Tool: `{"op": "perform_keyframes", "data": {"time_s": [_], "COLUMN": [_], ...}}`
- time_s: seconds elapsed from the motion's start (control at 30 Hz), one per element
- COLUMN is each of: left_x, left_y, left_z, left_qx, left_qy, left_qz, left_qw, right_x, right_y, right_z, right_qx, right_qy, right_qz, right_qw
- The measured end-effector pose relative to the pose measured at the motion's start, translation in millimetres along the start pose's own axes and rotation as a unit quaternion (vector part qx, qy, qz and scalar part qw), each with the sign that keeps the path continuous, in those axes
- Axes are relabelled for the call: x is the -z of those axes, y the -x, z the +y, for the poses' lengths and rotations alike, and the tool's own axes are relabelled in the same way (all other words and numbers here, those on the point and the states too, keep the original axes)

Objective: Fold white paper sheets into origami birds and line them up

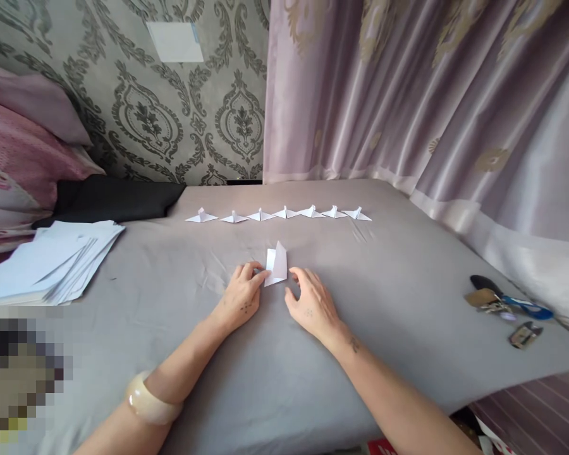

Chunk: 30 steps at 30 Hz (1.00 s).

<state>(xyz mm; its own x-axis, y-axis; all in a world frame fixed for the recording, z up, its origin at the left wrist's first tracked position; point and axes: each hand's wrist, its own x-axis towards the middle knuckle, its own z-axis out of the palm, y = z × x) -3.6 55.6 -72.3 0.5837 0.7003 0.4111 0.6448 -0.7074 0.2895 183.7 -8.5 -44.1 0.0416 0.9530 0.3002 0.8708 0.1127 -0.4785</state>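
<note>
A small folded white paper [277,266] with a pointed flap standing up is in the middle of the grey sheet. My left hand [243,292] pinches its lower left edge between thumb and fingers. Just right of the paper is my right hand [312,302], its thumb and fingertips apart and curved, with nothing between them. Behind the paper runs a row of several folded paper figures [285,212], each with flat pointed wings and a raised middle.
On the left lies a stack of white paper sheets [52,262] beside a black cloth [114,197]. Blue-handled scissors [526,308], keys [495,308] and a small metallic object [525,335] lie at the right. Curtains [351,95] hang behind; a pixelated patch covers the lower left.
</note>
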Motion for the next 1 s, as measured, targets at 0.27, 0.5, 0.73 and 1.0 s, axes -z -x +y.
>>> {"op": "perform_keyframes", "data": {"time_s": [0.27,0.5,0.73,1.0], "left_x": [2.9,17.8,23.0,20.6], "left_y": [1,-1,-3,-8], "left_z": [6,20,28,31], "left_qx": [-0.048,-0.077,-0.115,-0.098], "left_qy": [-0.012,-0.106,-0.137,-0.152], "left_qz": [-0.01,0.006,-0.023,-0.072], "left_qw": [0.999,0.991,0.984,0.981], "right_x": [-8,-6,-14,10], "right_y": [-19,-27,-33,-14], "right_z": [3,19,17,2], "right_qx": [-0.007,-0.14,-0.127,-0.001], "right_qy": [-0.013,-0.305,-0.463,-0.173], "right_qz": [0.012,-0.055,-0.129,-0.001], "right_qw": [1.0,0.94,0.868,0.985]}}
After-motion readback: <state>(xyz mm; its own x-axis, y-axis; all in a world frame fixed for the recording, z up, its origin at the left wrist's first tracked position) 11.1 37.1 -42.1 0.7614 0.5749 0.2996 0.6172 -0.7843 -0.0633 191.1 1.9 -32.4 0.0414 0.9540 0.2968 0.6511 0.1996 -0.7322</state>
